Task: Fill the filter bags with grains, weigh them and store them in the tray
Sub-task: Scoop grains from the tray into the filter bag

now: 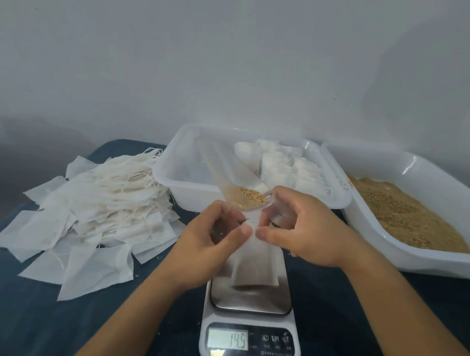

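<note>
A white filter bag (255, 268) stands with its bottom on the steel plate of a digital scale (250, 302), whose display reads 14.9. My left hand (212, 240) pinches the left side of the bag's open top. My right hand (303, 228) pinches the right side. A clear plastic scoop (228, 172) slants down over the bag's mouth, with a small heap of grains (252, 197) at its lower end between my fingers. Which hand bears the scoop is unclear. The white storage tray (168, 164) behind holds several filled bags (281, 165).
A large white tub (416, 167) of brown grains (402, 211) stands at the right. A loose pile of empty filter bags (95, 205) with strings spreads over the dark blue table at the left. A pale wall rises right behind the trays.
</note>
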The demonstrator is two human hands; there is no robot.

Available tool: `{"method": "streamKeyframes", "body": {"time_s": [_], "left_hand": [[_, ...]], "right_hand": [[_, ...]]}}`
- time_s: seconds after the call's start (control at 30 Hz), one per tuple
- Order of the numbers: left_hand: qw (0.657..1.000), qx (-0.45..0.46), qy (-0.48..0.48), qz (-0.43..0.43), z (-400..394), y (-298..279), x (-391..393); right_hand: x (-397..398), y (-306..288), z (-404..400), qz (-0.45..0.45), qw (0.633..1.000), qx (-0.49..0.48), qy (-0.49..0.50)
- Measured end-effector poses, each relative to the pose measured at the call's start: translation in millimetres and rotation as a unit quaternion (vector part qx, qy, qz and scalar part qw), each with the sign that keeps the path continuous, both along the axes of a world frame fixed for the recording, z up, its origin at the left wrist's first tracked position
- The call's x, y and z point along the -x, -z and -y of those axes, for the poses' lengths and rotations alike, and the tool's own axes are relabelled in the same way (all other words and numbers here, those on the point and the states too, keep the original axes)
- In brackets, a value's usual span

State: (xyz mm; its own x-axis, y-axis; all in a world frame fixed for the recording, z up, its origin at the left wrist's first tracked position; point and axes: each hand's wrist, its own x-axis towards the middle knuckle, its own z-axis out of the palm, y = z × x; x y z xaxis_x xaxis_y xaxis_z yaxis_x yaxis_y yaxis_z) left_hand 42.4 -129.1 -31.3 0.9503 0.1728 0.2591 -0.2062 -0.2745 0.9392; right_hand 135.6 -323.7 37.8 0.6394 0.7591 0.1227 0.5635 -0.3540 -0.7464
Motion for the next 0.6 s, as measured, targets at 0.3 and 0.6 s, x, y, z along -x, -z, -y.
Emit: {"method": "streamKeyframes", "body": {"time_s": [0.3, 0.6], "left_hand": [[0.989, -0.061, 0.102, -0.087, 3.8, -1.6, 0.7], [0.999, -0.045, 0.019, -0.016, 2.3, -1.0, -1.1]], "right_hand": [[5.4, -32.0, 1.6, 0.042, 0.999, -0.022, 0.003], [16.0, -47.1, -3.8, 0.055, 0.998, -0.032, 0.016]]}}
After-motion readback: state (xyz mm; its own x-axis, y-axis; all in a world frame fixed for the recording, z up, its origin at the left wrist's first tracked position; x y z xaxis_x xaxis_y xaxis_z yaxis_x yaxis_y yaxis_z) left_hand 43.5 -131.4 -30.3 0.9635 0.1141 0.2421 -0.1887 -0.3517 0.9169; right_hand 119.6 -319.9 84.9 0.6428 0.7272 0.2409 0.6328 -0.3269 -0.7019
